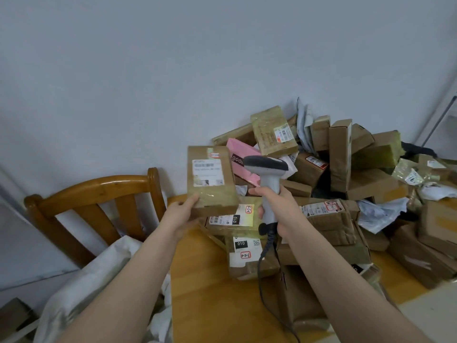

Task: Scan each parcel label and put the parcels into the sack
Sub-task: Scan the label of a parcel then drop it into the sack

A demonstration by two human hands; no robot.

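My left hand grips the lower left corner of a brown taped parcel, lifted above the table with its white label facing me. My right hand holds the handle of a grey barcode scanner, whose dark head sits just right of the parcel and points left toward it. The scanner's cable hangs down over the table. A white woven sack lies open at the lower left, beside the table.
A big heap of cardboard parcels, a pink box and grey mailer bags cover the wooden table from the middle to the right. A wooden chair stands left of the table against the pale wall.
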